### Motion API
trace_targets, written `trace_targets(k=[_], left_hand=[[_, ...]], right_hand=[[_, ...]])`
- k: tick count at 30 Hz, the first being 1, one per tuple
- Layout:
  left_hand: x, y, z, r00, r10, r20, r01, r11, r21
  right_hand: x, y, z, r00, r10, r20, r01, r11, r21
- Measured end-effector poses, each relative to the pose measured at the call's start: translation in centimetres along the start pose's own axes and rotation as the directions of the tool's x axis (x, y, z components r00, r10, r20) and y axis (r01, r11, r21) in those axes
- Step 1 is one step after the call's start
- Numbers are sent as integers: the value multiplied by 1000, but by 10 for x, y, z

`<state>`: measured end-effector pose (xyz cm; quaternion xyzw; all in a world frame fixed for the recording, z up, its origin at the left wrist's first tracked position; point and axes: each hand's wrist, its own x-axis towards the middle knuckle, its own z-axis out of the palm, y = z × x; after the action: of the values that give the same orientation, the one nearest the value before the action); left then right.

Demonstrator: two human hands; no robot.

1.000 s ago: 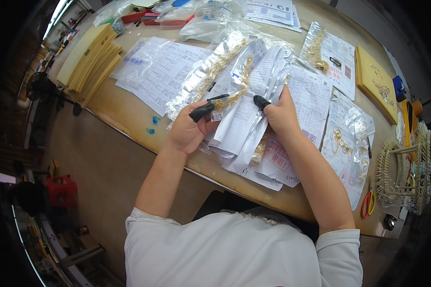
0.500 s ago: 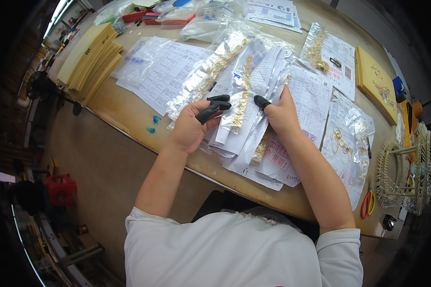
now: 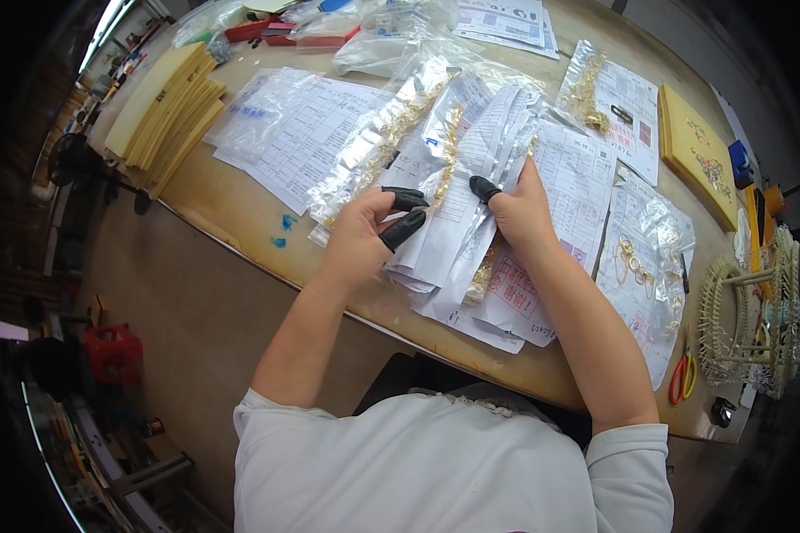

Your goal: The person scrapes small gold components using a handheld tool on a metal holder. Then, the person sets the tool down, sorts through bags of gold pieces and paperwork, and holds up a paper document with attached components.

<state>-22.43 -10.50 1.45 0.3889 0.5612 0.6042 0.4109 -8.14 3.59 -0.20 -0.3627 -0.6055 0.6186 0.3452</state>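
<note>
Black finger cots cover two fingertips of my left hand (image 3: 357, 235), which pinches the lower end of a small clear bag of gold-coloured jewelry pieces (image 3: 448, 160). That bag lies on a stack of paper sheets (image 3: 453, 240). My right hand (image 3: 526, 218) is closed on the stack's right side, its thumb in a black cot on top and its other fingers mostly hidden behind. More gold pieces (image 3: 482, 277) show in plastic below the stack. Left of it lies a longer clear bag of gold pieces (image 3: 389, 133).
Printed sheets (image 3: 320, 115) and a bag with gold rings (image 3: 633, 258) flank the stack. Yellowish boards (image 3: 164, 107) are piled at the left. At the right are a board (image 3: 698, 155), red-and-yellow-handled scissors (image 3: 684, 377) and a round rack (image 3: 747, 311). Red trays (image 3: 249, 31) stand far left.
My left fingers have shifted to the lower end of the small bag, and its bottom part no longer lies flat over the sheets. My right hand has stayed nearly still.
</note>
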Motion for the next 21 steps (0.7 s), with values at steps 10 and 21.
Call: trace_targets(k=[10,21], left_hand=[[-2,-2,-8,998,-69,-6,69,996,57],[-8,-23,1,970,82,-229,-142,956,-256]], right_hand=[[0,3,0,999,-15,-29,16,1000,23],[3,6,-1,999,-18,-36,18,1000,17]])
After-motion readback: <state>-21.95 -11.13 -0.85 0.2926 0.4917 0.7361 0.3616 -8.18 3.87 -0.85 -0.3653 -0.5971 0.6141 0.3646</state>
